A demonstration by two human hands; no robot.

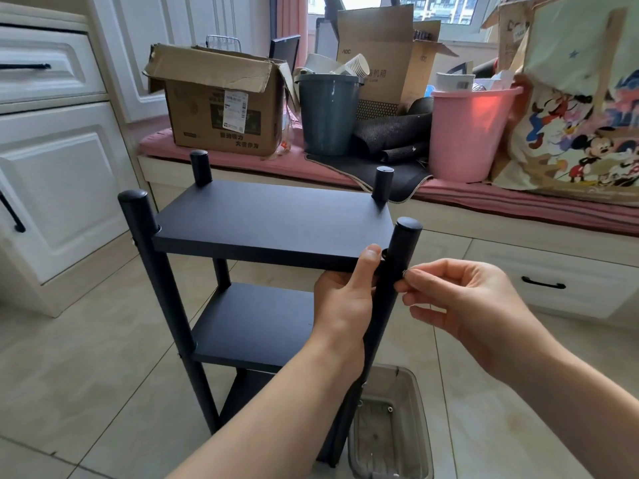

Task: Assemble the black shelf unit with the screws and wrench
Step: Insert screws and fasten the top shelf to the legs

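The black shelf unit [269, 219] stands upright on the tiled floor, with round posts at its corners and at least two boards. My left hand [345, 295] grips the front right corner of the top board, thumb on its edge beside the near right post [397, 264]. My right hand [460, 299] pinches a small silver screw [405, 272] against the right side of that post, level with the top board. No wrench is in view.
A clear plastic tray [420, 420] holding a few small screws sits on the floor at the shelf's right foot. Behind, a pink-cushioned bench carries a cardboard box [221, 98], a grey bucket [328, 115] and a pink bucket [466, 133]. White cabinets stand at left.
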